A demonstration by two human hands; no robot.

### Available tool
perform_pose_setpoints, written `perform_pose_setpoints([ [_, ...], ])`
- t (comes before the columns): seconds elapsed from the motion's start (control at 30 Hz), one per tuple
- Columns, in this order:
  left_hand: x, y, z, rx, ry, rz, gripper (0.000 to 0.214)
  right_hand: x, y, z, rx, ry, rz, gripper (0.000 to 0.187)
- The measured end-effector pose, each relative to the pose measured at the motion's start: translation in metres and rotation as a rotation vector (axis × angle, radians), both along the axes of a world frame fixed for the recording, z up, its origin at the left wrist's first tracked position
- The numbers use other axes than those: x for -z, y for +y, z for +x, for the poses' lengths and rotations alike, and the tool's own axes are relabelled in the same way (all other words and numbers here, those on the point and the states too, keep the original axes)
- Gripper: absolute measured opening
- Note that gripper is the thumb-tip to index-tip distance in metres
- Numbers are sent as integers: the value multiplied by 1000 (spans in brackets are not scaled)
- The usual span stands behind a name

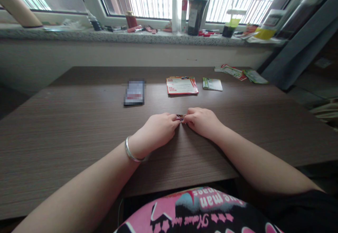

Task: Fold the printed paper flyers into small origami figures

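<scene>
Both of my hands rest on the dark wooden table (66, 127) and meet at its middle. My left hand (155, 131), with a silver bangle on the wrist, is closed with its fingertips pinching a small folded piece of coloured paper (181, 117). My right hand (202, 121) is closed too and pinches the same small piece from the other side. Most of the paper is hidden by my fingers.
A phone (134, 92) lies face up beyond my hands, a red-and-white leaflet (181, 85) and a green-white leaflet (212, 84) to its right. More leaflets (241, 73) lie at the far right corner. The window sill (118, 37) carries bottles, cups and small items.
</scene>
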State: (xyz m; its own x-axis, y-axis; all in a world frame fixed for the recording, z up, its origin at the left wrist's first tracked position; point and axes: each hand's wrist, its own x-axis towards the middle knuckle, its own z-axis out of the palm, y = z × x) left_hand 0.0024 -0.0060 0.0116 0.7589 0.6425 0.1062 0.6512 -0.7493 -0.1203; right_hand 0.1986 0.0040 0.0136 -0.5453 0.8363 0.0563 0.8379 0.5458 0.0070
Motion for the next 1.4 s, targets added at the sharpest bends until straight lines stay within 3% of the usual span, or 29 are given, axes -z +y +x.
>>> perform_pose_setpoints([
  [1.4, 0, 4, -3, -33, -27, -30, 24, -6, 3, 12, 67, -6, -32, 23],
])
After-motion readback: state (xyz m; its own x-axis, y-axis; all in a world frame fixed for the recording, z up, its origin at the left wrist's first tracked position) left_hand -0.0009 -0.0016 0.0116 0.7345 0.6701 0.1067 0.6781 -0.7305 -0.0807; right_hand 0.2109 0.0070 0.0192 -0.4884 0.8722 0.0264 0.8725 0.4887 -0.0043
